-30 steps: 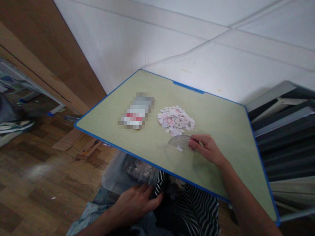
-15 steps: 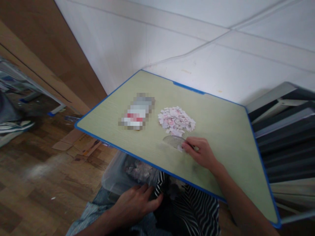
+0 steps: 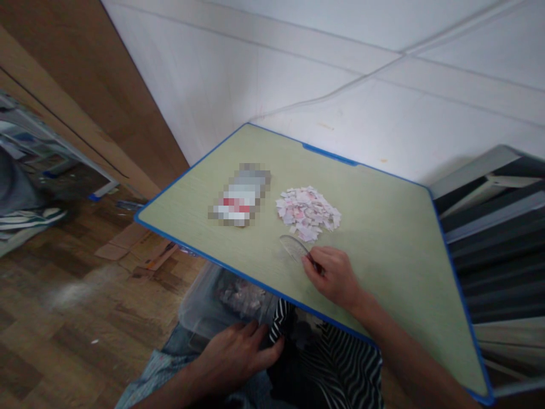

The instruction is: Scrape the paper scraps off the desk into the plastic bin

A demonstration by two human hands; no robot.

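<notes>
My right hand (image 3: 334,275) is closed around the dark handle of a magnifying glass (image 3: 292,248), a clear oval with a thin rim, tilted low over the board. Just beyond it lies a loose pile of small torn paper pieces (image 3: 307,210), white with pale pink. Further left on the board is a flat item (image 3: 242,196), blurred into grey, white and red blocks. Below the board's front edge my left hand (image 3: 236,349) rests palm down by my lap, thumb apart from the fingers, holding nothing I can see. Its fingertips are partly hidden.
The pale green board (image 3: 383,238) has a blue rim and meets a white wall. Under its front edge stands a clear plastic bin (image 3: 200,307) with scraps inside. Dark folded frames (image 3: 502,244) lean at the right. Flattened cardboard (image 3: 123,238) and another person's shoe (image 3: 38,218) are left.
My right hand has drawn slightly left and toward me with the magnifying glass, which now tilts more steeply. The left hand stays in place.
</notes>
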